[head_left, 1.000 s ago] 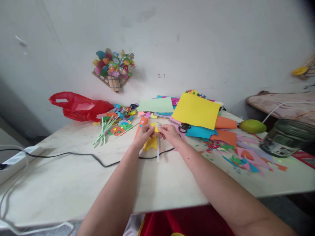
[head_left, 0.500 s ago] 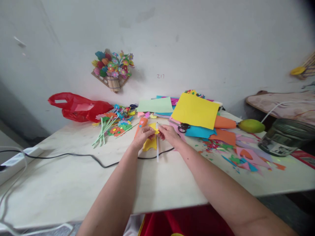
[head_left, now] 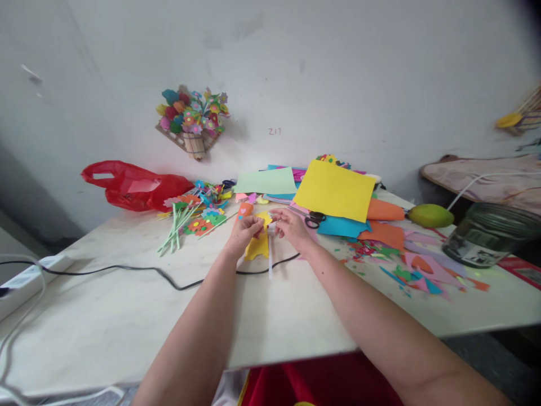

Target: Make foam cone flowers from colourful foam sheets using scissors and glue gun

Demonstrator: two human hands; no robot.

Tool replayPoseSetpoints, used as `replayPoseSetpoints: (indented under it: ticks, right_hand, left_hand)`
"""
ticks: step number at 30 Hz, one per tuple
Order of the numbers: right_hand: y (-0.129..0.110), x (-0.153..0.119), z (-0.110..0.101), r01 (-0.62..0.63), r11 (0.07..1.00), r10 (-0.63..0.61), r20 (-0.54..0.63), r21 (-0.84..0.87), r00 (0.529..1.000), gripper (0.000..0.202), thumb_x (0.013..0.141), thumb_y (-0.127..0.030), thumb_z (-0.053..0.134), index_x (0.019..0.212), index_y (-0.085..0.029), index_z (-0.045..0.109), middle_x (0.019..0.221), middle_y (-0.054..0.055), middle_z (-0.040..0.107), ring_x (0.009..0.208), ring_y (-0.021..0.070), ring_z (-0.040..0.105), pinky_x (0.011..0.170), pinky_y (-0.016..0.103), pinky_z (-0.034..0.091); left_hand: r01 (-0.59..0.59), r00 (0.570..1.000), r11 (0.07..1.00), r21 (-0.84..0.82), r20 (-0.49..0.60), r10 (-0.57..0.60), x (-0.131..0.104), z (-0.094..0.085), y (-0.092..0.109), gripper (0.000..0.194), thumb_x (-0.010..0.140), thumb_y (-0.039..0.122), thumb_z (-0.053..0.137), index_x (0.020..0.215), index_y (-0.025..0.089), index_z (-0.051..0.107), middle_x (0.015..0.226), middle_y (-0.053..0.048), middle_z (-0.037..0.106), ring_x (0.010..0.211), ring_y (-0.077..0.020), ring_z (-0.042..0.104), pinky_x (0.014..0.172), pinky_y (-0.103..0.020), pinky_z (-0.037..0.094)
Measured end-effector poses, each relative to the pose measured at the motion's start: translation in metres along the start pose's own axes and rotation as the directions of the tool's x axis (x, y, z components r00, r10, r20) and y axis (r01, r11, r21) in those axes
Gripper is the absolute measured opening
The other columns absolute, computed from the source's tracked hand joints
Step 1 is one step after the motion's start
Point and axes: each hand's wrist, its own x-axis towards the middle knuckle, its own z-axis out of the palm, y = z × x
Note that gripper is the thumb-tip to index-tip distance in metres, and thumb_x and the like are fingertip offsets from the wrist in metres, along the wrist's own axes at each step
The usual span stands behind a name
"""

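My left hand [head_left: 244, 234] pinches a small yellow foam piece [head_left: 265, 217] between thumb and fingertips. Close beside it on the right, my right hand [head_left: 291, 228] has its fingers drawn together in a pinch; a tiny whitish bit shows at the tips, too small to name. Below the fingers a thin translucent white stick [head_left: 270, 262] points towards me, its far end hidden by the hands. Under my left hand lies a yellow cut foam sheet [head_left: 257, 249]. An orange strip with small hearts [head_left: 244, 211] is just behind that hand.
Scissors [head_left: 313, 219] rest by yellow [head_left: 336, 189] and pale green sheets [head_left: 266, 181]. Foam scraps [head_left: 422, 270] and a glass jar [head_left: 486, 242] are at right. Green stems [head_left: 178, 225], foam flowers [head_left: 203, 225] and a red bag [head_left: 139, 186] lie left. A black cable [head_left: 160, 270] crosses the table.
My right fingertips have lifted slightly and drawn apart from the yellow piece, so more of them shows. My left hand stays in almost the same place.
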Motion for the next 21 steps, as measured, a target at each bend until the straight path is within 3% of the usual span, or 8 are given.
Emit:
replayPoseSetpoints:
  ticks: [4, 10, 16, 18, 21]
  right_hand:
    - [0.0018, 0.0015, 0.0001, 0.126, 0.988, -0.120, 0.065, -0.094, 0.991, 0.042, 0.067, -0.010, 0.046, 0.105, -0.017, 0.062, 0.104, 0.006, 0.065, 0.064, 0.0090, 0.056, 0.058, 0.022, 0.047]
    - [0.0008, 0.0022, -0.0031, 0.269, 0.951, -0.251, 0.127, -0.154, 0.960, 0.021, 0.069, -0.021, 0.060, 0.089, -0.017, 0.065, 0.100, 0.006, 0.066, 0.073, 0.0119, 0.055, 0.065, 0.026, 0.048]
    - [0.0030, 0.0028, -0.0046, 0.148, 0.985, -0.131, 0.168, -0.092, 0.977, 0.018, 0.069, -0.031, 0.063, 0.078, -0.016, 0.065, 0.080, 0.003, 0.064, 0.061, 0.0106, 0.051, 0.047, 0.021, 0.040]
    - [0.0052, 0.0038, -0.0062, 0.104, 0.990, -0.087, 0.157, -0.100, 0.984, 0.019, 0.069, -0.034, 0.064, 0.075, -0.016, 0.065, 0.069, 0.000, 0.060, 0.056, 0.0094, 0.048, 0.044, 0.020, 0.036]
    - [0.0068, 0.0051, -0.0088, 0.055, 0.993, -0.041, 0.128, -0.109, 0.991, 0.025, 0.068, -0.040, 0.066, 0.068, -0.015, 0.062, 0.059, -0.003, 0.053, 0.048, 0.0073, 0.043, 0.041, 0.020, 0.033]
  left_hand:
    - [0.056, 0.998, 0.997, -0.057, 0.030, -0.055, -0.0009, -0.0015, -0.0008, 0.030, 0.070, 0.041, 0.068, 0.062, 0.015, 0.056, 0.058, -0.001, 0.058, 0.050, -0.0070, 0.047, 0.050, -0.020, 0.035]
    - [0.195, 0.975, 0.955, -0.224, 0.147, -0.164, -0.0002, -0.0038, -0.0041, 0.023, 0.068, 0.036, 0.067, 0.066, 0.015, 0.058, 0.056, -0.003, 0.057, 0.046, -0.0083, 0.046, 0.045, -0.022, 0.032]
    - [0.359, 0.922, 0.895, -0.266, 0.246, -0.298, 0.0005, -0.0035, -0.0048, 0.022, 0.068, 0.036, 0.064, 0.062, 0.016, 0.058, 0.047, -0.003, 0.052, 0.043, -0.0105, 0.045, 0.043, -0.024, 0.033]
    - [0.397, 0.911, 0.887, -0.236, 0.221, -0.350, 0.0009, -0.0034, -0.0040, 0.025, 0.071, 0.040, 0.061, 0.063, 0.016, 0.057, 0.048, -0.004, 0.054, 0.043, -0.0110, 0.047, 0.043, -0.023, 0.036]
    - [0.352, 0.933, 0.917, -0.184, 0.142, -0.330, 0.0011, -0.0035, -0.0016, 0.026, 0.072, 0.042, 0.059, 0.068, 0.016, 0.055, 0.056, -0.005, 0.060, 0.045, -0.0115, 0.052, 0.047, -0.024, 0.041]
